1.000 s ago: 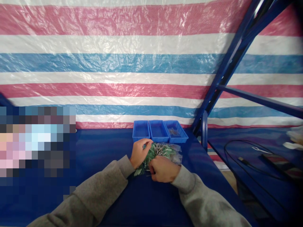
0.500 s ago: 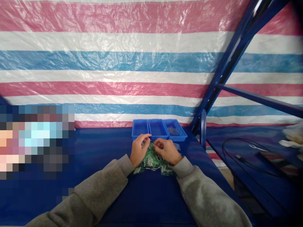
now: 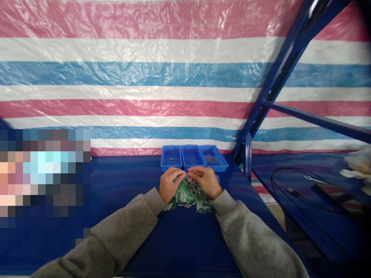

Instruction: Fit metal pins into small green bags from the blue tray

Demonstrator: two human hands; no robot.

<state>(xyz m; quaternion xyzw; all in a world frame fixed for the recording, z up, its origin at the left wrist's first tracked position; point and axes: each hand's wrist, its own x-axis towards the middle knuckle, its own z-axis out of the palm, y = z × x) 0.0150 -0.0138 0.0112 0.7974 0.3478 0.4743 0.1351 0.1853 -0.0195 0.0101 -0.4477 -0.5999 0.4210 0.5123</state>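
My left hand (image 3: 170, 186) and my right hand (image 3: 207, 183) meet fingertip to fingertip just in front of the bins. Between them they pinch a small thin metal piece (image 3: 187, 173), too small to name its kind. Below the fingers lies a pile of small green-tinted clear plastic bags (image 3: 185, 196) with pale, slim parts in them. Several loose dark and silvery slim pieces (image 3: 196, 188) rest on the pile beside my right hand.
Three blue bins stand in a row behind my hands. The left bin (image 3: 164, 168) holds one thin piece (image 3: 174, 159); the right bin (image 3: 220, 168) holds clear bags of small parts (image 3: 211, 158). At right, a black cable (image 3: 274, 181) and a blue frame post (image 3: 272, 88). The far left is pixelated.
My hands have come together, the left fingers closing from a looser curl, and both now pinch at one small piece. A thin piece now shows in the left bin.
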